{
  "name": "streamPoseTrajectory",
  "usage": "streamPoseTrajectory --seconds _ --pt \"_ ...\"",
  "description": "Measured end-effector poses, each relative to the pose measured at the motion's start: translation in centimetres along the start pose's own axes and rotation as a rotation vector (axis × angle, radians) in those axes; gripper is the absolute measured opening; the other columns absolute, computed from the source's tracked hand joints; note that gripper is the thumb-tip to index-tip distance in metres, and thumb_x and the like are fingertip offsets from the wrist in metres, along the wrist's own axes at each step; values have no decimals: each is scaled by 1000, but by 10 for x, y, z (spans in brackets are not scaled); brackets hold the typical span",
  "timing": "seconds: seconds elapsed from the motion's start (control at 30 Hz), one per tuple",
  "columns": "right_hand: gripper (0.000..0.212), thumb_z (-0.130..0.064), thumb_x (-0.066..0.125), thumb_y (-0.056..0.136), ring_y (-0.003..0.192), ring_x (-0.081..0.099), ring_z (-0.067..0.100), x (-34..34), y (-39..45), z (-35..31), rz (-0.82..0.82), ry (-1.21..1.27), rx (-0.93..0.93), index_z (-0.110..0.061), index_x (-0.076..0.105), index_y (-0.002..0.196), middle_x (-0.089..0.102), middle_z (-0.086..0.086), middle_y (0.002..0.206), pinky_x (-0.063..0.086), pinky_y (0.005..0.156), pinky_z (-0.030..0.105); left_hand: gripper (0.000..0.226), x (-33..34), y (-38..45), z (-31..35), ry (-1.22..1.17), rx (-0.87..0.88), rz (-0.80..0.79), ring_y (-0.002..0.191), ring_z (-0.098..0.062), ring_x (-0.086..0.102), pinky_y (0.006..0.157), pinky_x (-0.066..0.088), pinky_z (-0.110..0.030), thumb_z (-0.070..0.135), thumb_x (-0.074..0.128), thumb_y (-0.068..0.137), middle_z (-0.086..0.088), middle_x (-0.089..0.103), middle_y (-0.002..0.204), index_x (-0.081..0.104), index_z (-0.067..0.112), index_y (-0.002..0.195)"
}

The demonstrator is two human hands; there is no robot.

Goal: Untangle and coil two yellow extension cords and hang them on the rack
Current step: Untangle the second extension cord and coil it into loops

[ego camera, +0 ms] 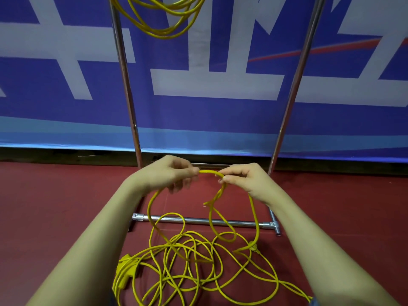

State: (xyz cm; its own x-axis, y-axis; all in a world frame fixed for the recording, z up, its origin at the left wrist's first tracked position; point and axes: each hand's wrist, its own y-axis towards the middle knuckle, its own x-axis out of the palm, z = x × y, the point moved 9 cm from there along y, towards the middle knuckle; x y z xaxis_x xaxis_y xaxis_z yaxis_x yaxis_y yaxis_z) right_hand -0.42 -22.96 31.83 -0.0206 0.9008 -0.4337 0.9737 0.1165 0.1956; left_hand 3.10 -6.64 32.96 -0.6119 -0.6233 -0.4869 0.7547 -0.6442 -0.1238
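Pinching one raised stretch of thin yellow extension cord [209, 172] crosswise between them, left hand [170, 173] and right hand [247, 180] hold it above the tangle [194, 261] below.

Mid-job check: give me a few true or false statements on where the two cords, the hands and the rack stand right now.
1. One coiled cord already hangs at the top of the rack. True.
2. The second cord lies neatly coiled on the floor. False: it is a loose tangle on the red floor.
3. Both hands hold the same stretch of cord. True: the left hand and right hand pinch a short arc between them.
4. The socket block is in the right hand. False: it lies on the floor at lower left.
5. The tangle rests behind the rack's base bar. False: mostly in front of it.
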Motion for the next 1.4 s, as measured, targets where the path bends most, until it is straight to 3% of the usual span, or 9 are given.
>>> streamPoseTrajectory --seconds 0.23,0.37,0.5,0.67,0.77,0.9,1.0,1.1,1.4 --pt "20 0 66 85 84 66 12 2 3 6 55 62 39 -18 72 92 72 5 90 53 81 27 27 20 14 1 -124 45 135 41 -6 33 41 26 -16 24 63 93 10 45 50 67 -1 83" --pt "13 -2 60 89 52 55 5 -8 1 17 176 79 107 -11 70 89 64 -2 68 46 47 17 22 14 13 -1 -216 52 124 45 -9 27 43 20 -19 21 61 94 10 40 49 68 7 78" --pt "10 -8 61 90 64 54 -2 -31 -2 19 439 -37 78 -9 71 87 65 -9 71 38 61 8 23 3 9 0 -281 88 134 48 -12 24 48 15 -26 20 63 90 1 34 52 69 14 69" --pt "17 -15 63 89 78 59 25 -55 -15 68 644 -89 352 -3 71 80 69 13 79 44 71 29 25 -10 0 3 -452 171 152 44 -7 21 42 19 -17 27 58 82 2 29 51 66 5 77" --pt "12 -13 63 89 86 59 20 -44 -14 85 529 -86 436 -5 73 91 70 13 93 41 76 26 25 -10 -2 3 -452 168 131 44 -8 23 43 21 -18 24 54 88 1 35 51 66 2 82" --pt "24 -18 56 95 115 55 12 -7 1 49 297 -37 237 -15 66 117 63 0 118 37 100 23 27 4 6 3 -426 143 132 43 -7 26 43 17 -20 21 51 97 4 40 51 65 2 85" --pt "24 -19 44 100 103 62 9 28 5 22 66 339 177 -13 66 107 71 -1 101 40 99 22 28 8 13 3 -456 119 189 41 -7 25 41 16 -20 21 51 98 3 39 51 66 4 81" --pt "21 -11 43 99 72 64 15 40 2 12 -73 401 127 -8 63 93 66 1 72 52 77 25 28 -3 13 -4 -477 73 303 39 -6 23 37 18 -16 23 53 98 4 35 50 66 5 80" --pt "23 -5 51 96 71 64 6 18 2 19 2 166 71 -14 66 81 69 -5 65 49 76 20 28 -2 8 -13 -437 -22 158 43 -11 33 41 27 -19 20 54 96 1 41 52 65 5 75"
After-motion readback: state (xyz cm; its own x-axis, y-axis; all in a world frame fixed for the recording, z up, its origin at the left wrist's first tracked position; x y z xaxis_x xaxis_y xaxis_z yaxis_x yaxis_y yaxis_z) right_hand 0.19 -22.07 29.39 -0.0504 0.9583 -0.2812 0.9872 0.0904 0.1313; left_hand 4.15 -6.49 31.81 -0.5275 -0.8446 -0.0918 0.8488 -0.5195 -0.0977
